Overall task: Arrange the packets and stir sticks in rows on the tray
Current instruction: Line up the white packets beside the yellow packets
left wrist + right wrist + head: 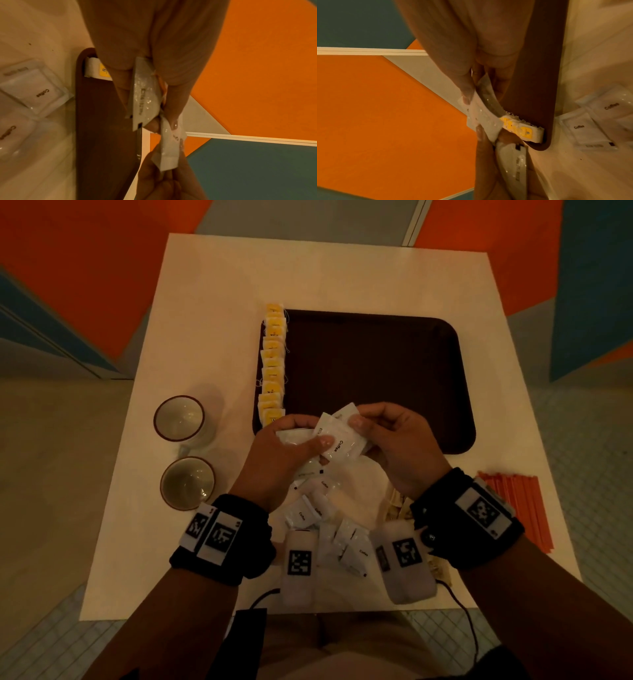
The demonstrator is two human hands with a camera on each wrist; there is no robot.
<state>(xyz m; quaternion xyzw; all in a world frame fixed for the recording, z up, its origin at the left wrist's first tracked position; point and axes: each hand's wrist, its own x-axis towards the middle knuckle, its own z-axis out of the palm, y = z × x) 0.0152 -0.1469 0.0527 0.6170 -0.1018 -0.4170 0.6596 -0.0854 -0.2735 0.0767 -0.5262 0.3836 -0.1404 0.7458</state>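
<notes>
A dark brown tray (376, 378) lies on the white table, with a row of yellow tea packets (273, 364) down its left edge. Above the tray's near edge, my left hand (294, 436) grips a small stack of white coffee packets (298, 436). My right hand (359, 426) pinches one white coffee packet (344, 440) at the top of that stack. More coffee packets (322, 508) lie loose on the table below my hands. Orange stir sticks (517, 501) lie at the right table edge. In the left wrist view the held packets (145, 94) show between thumb and fingers.
Two empty cups (180, 417) (187, 482) stand left of the tray. Two white tagged devices (298, 566) (404, 563) with cables lie at the table's near edge. Orange and blue wall panels surround the table (212, 302).
</notes>
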